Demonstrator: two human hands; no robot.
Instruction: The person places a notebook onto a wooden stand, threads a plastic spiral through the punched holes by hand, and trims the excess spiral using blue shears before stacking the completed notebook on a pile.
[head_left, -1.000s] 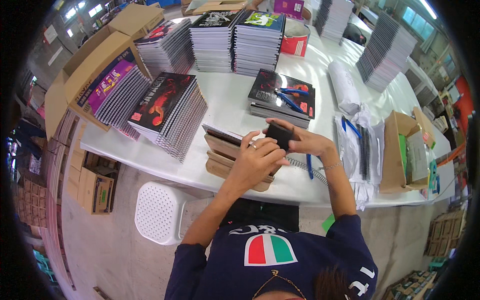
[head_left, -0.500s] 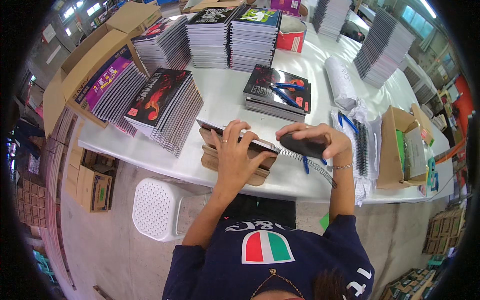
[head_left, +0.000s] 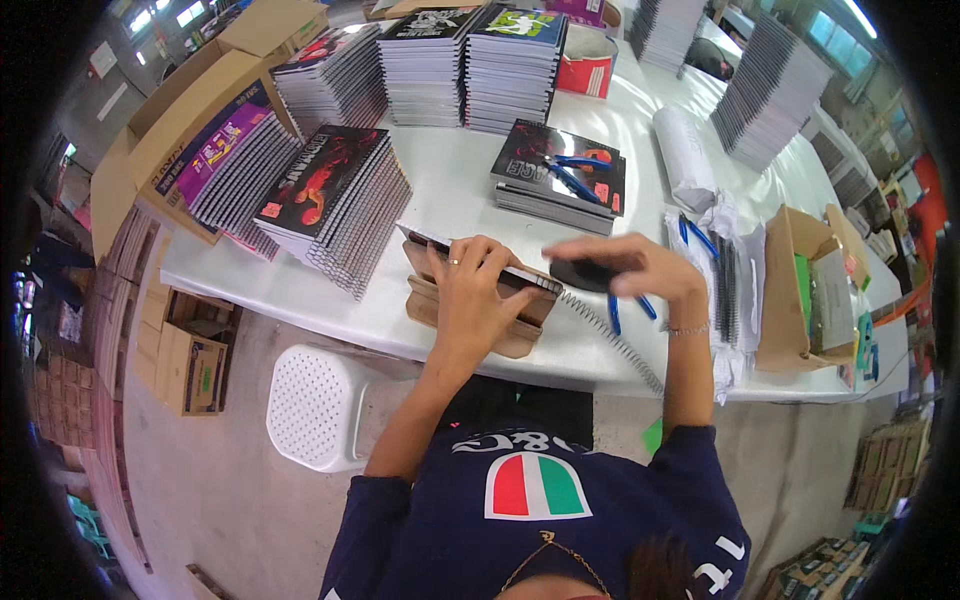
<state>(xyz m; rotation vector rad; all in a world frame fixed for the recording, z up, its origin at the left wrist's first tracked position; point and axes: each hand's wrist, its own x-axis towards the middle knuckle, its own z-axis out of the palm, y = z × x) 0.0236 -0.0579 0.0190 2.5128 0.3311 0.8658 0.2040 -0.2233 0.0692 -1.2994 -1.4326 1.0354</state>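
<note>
My left hand [head_left: 472, 298] closes around a dark-covered notebook [head_left: 418, 240], thumb on the near side and fingers over its top. The notebook stands on edge in a brown wooden holder [head_left: 424, 303]. From the notebook's right end, a thin metal spiral coil [head_left: 612, 337] slants down past the table's front edge. My right hand [head_left: 645, 268], blurred, grips a black rounded pad [head_left: 583, 277] just above where the coil meets the notebook. Whether the pad touches the coil I cannot tell. Blue-handled pliers [head_left: 615, 316] lie on the table beneath the right hand.
Stacked spiral notebooks [head_left: 335, 210] stand at the left, with more along the back. Other pliers [head_left: 575, 180] rest on a low notebook pile. Black coils [head_left: 725, 290] lie on white wrapping at the right, beside a cardboard box [head_left: 785, 300]. A white stool [head_left: 318, 405] stands on the floor.
My right hand, with the black pad, has shifted slightly left and up. The coil's curved free end now hangs straighter and lower. The left hand keeps its hold on the notebook.
</note>
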